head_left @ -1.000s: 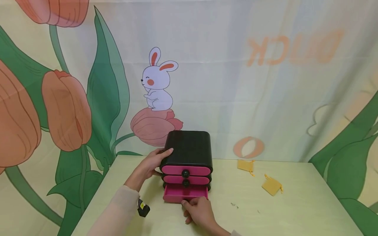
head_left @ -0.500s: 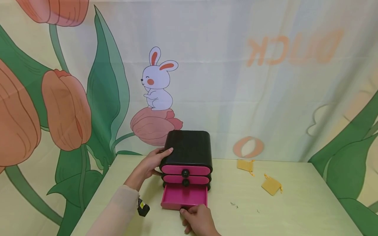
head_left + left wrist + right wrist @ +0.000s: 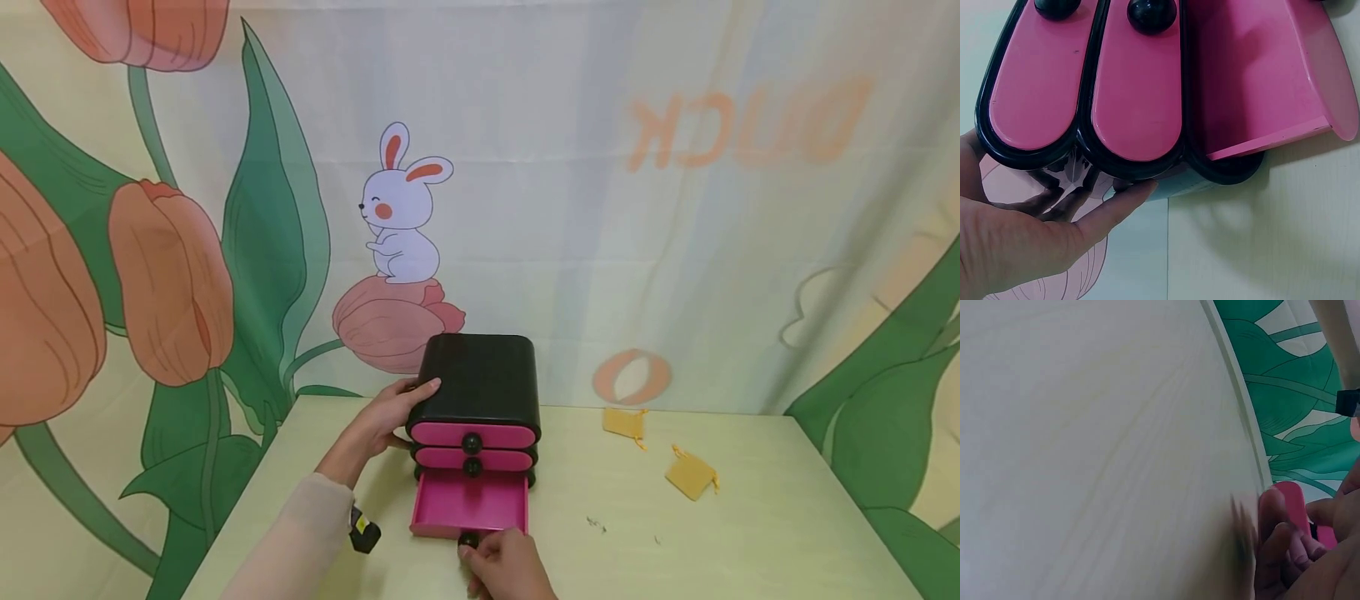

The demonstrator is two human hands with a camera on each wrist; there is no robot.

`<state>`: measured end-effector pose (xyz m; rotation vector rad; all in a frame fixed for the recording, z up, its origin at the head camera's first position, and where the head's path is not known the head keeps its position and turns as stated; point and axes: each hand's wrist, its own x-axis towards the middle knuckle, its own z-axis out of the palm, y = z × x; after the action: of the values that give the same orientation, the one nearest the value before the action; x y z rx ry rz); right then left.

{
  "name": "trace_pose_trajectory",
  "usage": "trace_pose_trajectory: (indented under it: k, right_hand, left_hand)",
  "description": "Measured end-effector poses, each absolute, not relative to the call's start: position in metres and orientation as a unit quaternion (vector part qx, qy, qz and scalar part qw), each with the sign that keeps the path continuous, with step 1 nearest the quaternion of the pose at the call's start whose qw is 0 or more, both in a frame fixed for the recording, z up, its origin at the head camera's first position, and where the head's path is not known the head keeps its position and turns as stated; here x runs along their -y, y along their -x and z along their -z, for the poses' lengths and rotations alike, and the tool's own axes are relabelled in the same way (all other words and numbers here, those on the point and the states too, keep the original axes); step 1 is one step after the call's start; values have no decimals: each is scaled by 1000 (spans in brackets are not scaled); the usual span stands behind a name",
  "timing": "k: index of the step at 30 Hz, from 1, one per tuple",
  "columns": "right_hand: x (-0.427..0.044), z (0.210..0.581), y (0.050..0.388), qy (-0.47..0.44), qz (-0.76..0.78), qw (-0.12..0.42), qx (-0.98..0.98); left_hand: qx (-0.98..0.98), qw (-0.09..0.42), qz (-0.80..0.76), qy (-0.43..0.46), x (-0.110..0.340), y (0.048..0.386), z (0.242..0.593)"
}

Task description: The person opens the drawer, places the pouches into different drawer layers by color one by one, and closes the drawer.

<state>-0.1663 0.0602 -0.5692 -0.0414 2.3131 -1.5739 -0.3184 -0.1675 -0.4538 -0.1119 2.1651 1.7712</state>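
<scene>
A black cabinet (image 3: 476, 379) with three pink drawers stands on the table. Its bottom drawer (image 3: 471, 502) is pulled out and looks empty; the upper two are closed. My left hand (image 3: 382, 417) lies along the cabinet's left side, one fingertip over the top edge; in the left wrist view this hand (image 3: 1035, 237) touches the side with its fingers extended. With thumb and fingers my right hand (image 3: 510, 567) pinches the round black knob (image 3: 468, 541) of the bottom drawer. The right wrist view has the right hand (image 3: 1310, 550) at its lower right corner, beside a pink drawer front (image 3: 1291, 500).
Two small yellow drawstring pouches (image 3: 624, 422) (image 3: 692, 475) lie right of the cabinet on the pale table (image 3: 780, 517). Small dark bits (image 3: 596, 524) are nearer the front. A black device (image 3: 364, 532) is at the left sleeve. Behind hangs a printed curtain (image 3: 562, 208).
The bottom drawer has slid further out towards me, with my right hand moving along at its knob. My left hand and the cabinet have stayed in place.
</scene>
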Motion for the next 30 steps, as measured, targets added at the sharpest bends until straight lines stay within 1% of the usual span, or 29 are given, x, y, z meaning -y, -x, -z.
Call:
trace_pose_trajectory:
  k: [5,8,10,19,22,25,30]
  right_hand:
    - [-87,552,172,80,568,158,-804]
    - [-113,543,184,103,559,127,-813]
    - [-133,539,195,101,546,96,-826]
    - [-215,545,257,27,466,-63,-882]
    - [-241,552,277,12,428,-106,-897]
    - [-263,558,295,-8,406,-121,-906]
    - [-287,566,319,-63,389,-123,-911]
  left_hand:
    - [-761,170,-625,36,166,317,454]
    - [-763,170,-623,38,166,317,454]
    - [-764,168,-622,40,166,317,453]
    - [-765,166,-621,41,169,318,452]
    - [-764,167,-622,41,169,318,452]
    - [-763,168,-623,42,169,318,451]
    - [-761,168,-625,44,169,317,452]
